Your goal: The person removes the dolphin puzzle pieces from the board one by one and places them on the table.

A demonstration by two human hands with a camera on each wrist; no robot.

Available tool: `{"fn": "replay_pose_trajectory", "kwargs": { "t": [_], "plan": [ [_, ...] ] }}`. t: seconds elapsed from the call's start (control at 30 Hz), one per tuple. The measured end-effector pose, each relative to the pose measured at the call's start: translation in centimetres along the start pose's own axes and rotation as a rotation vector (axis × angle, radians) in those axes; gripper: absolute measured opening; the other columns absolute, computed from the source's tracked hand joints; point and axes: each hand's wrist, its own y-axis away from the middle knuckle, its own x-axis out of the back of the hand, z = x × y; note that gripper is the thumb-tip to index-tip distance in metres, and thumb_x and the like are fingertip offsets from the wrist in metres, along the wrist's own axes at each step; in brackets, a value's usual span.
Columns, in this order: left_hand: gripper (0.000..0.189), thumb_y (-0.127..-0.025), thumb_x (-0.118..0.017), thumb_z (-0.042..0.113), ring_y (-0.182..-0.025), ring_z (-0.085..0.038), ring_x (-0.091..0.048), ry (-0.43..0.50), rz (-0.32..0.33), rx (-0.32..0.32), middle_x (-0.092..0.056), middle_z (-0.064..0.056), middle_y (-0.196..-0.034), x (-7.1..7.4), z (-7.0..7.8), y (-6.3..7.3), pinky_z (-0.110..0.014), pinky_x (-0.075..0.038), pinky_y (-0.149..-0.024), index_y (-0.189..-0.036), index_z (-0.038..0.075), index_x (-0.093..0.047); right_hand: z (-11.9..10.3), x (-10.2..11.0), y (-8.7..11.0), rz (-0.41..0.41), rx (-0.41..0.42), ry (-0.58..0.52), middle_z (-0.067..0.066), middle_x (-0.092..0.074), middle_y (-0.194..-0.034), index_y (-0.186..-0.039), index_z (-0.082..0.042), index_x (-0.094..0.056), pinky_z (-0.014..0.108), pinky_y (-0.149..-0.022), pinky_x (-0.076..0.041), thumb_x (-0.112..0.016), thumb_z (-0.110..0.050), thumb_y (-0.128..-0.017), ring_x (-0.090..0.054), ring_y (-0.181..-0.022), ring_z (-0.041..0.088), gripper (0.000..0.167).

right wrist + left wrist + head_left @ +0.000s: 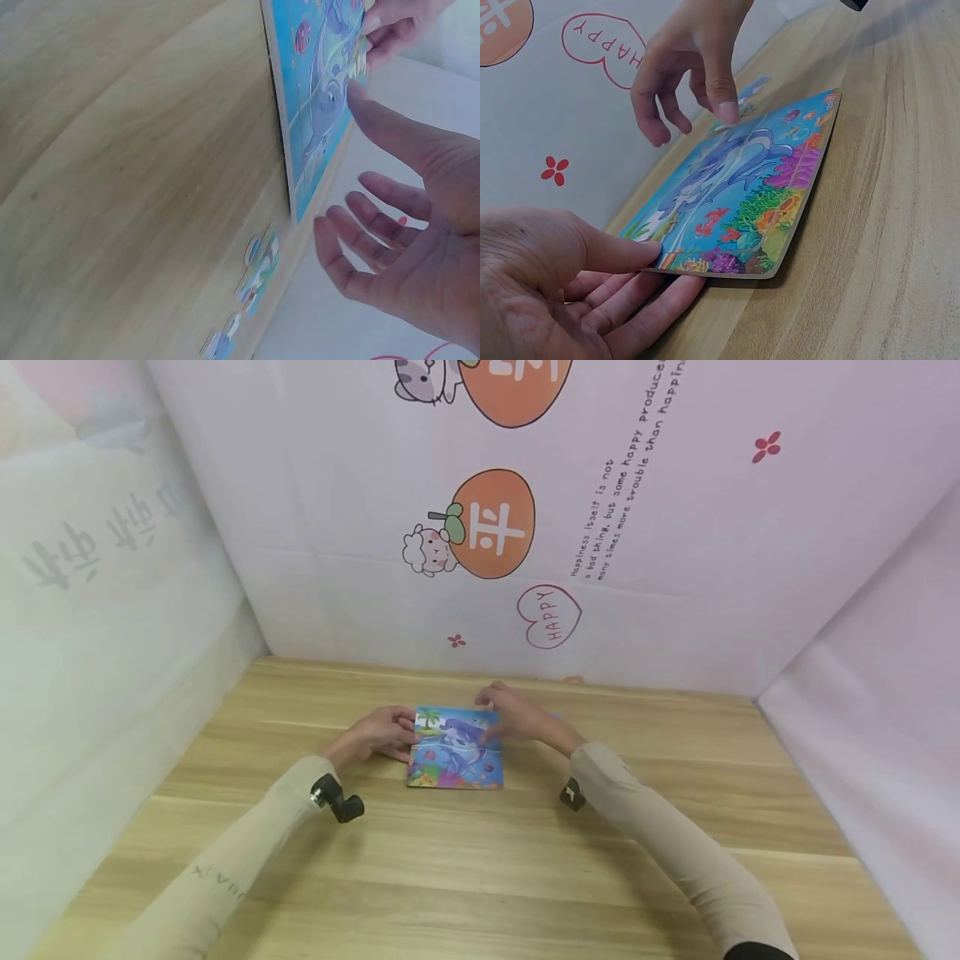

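A square puzzle board [453, 764] shows a dolphin picture with coral, a crab and a palm tree. At its left edge my left hand [382, 731] grips it, thumb on top and fingers beneath, as the left wrist view shows. Over the board's right side my right hand [519, 714] hovers with fingers loosely bent and nothing between them. In the right wrist view its palm [450, 240] faces the board, with the thumb overlapping the picture. Loose puzzle pieces [260, 270] lie on the table past the board's right edge, mostly hidden behind my right hand in the head view.
The wood-grain table [450, 868] carries the board near its back edge. A white printed cloth wall [337, 568] rises right behind it, with more cloth on both sides. Black camera mounts [337, 799] sit on the beige sleeves at both wrists.
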Motion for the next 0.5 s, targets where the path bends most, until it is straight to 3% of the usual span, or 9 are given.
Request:
{"fn": "replay_pose_trajectory", "kwargs": {
  "t": [0.23,0.5],
  "plan": [
    [0.057,-0.099,-0.066,-0.003,-0.098,-0.020,-0.064,-0.013,0.001,-0.026,-0.052,-0.013,-0.119,-0.1,-0.5,0.0,-0.032,-0.069,-0.078,-0.149,-0.010,-0.040,-0.6,-1.2,0.1,-0.074,-0.078,0.060,0.015,-0.056,-0.130,-0.136,0.000,-0.058,0.046,-0.112,-0.052,-0.092,-0.025,-0.080,-0.052,-0.124,0.031,0.069],
    [0.055,-0.099,-0.064,-0.005,-0.100,-0.023,-0.063,-0.003,0.020,-0.013,-0.050,-0.016,-0.124,-0.2,-0.5,-0.1,-0.031,-0.069,-0.077,-0.149,-0.009,-0.040,-0.8,-1.6,0.0,-0.057,-0.113,0.061,0.016,-0.055,-0.132,-0.135,0.002,-0.056,0.046,-0.116,-0.050,-0.092,-0.024,-0.079,-0.052,-0.126,0.032,0.072]
  ]
}}
